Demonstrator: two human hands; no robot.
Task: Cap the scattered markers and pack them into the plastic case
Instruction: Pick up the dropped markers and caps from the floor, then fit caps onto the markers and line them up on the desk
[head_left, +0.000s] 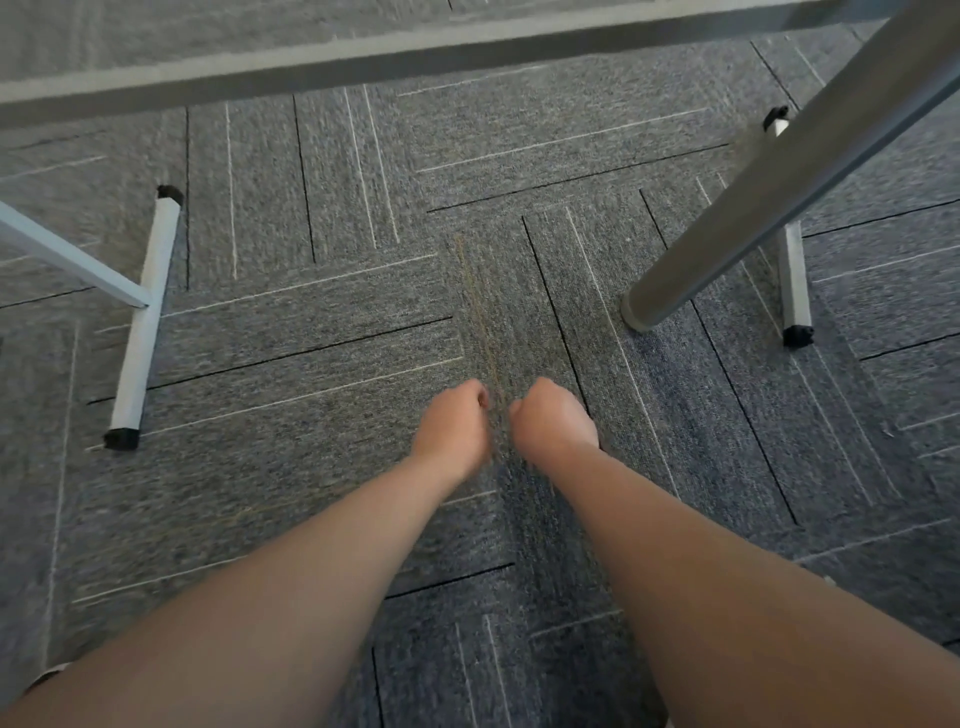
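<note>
The left hand (457, 421) and right hand (553, 418) were curled into fists, holding nothing I could see. No markers or case showed. Rising fast, the head might bump the table (363, 57) at twelve o'clock.

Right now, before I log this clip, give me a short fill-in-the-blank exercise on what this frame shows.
1. The left hand and the right hand are side by side with their fingers ____.
2. The floor beneath them is covered in grey ____ tiles.
3. The round metal leg meets the floor to the ____ of both hands.
4. The white table foot with black end caps lies to their ____.

Missing words: curled; carpet; right; left.
</note>
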